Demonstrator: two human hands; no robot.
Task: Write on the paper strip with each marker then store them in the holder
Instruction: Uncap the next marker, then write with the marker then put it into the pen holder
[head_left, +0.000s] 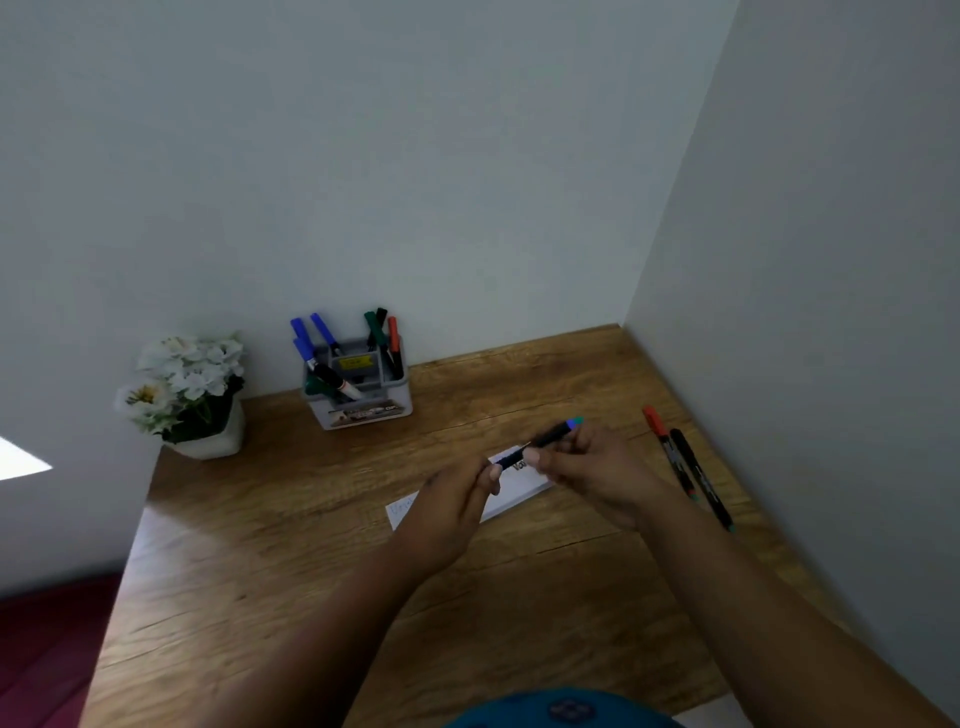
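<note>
While both hands, left hand (457, 499) and right hand (587, 467), pinch the marker (540, 441), it seems light, rigid, best held mid-barrel.

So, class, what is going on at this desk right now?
A person holds a blue marker in both hands above the paper strip, which already carries some writing. The left hand pinches one end, seemingly the cap, and the right hand grips the barrel. A red marker and a black marker lie on the desk to the right. Several markers already stand in the holder.
</note>
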